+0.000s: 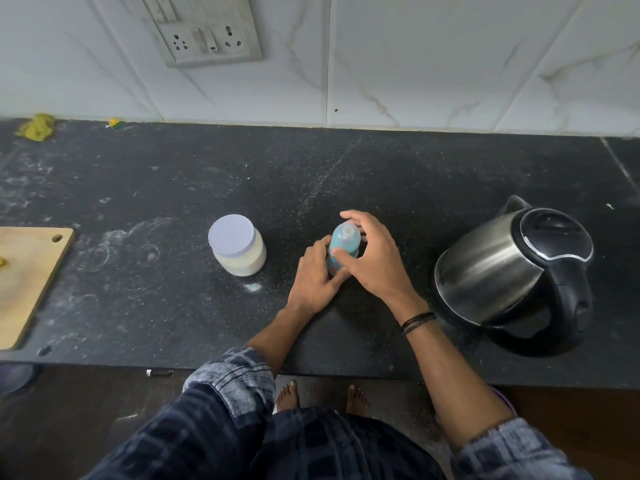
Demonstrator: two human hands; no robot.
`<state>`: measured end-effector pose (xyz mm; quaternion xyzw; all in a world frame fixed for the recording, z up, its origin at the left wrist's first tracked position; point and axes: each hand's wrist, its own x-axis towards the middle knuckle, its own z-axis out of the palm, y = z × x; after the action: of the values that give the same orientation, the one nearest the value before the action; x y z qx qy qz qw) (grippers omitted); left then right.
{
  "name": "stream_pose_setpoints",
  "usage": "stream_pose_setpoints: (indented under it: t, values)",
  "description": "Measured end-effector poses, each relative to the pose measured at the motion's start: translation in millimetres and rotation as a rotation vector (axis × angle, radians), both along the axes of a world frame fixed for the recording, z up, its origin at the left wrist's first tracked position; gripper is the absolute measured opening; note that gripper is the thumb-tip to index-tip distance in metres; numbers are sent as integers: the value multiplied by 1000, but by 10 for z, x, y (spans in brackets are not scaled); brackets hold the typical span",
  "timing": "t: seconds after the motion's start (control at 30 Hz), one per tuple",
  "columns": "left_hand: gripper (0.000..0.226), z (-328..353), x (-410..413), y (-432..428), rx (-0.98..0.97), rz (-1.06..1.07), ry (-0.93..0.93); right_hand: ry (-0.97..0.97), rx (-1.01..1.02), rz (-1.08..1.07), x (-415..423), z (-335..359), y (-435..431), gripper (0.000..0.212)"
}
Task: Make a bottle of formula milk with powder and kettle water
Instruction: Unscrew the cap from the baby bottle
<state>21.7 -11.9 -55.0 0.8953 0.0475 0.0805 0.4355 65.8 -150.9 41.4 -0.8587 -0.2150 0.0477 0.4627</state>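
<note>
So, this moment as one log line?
left hand grips bottle | right hand grips bottle | jar lidded | kettle lid shut

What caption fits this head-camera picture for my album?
Left hand and right hand hold a bottle on the counter, between jar and kettle.

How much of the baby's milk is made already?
Hardly any, it seems. The left hand and right hand hold the blue bottle on the counter, its top on. The powder jar is lidded and the kettle closed, so scooping powder, pouring water and shaking look left.
</note>
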Motion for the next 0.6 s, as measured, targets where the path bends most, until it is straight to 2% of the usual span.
stream_pose_setpoints:
  t: [0.13, 0.27, 0.37, 0.6]
  values:
    - [61, -70, 88, 37, -31, -41, 19, 10, -1, 11, -7, 47, 7, 75]
    - [66, -41, 21, 14, -11, -2, -16, -32, -63, -25, -2, 44, 32, 56]
    - [68, -25, -2, 10, -18, 6, -14, -53, -69, -9, 7, 65, 48, 54]
    - [68, -7, -3, 19, -25, 14, -16, 7, 75, -29, 47, 78, -31, 55]
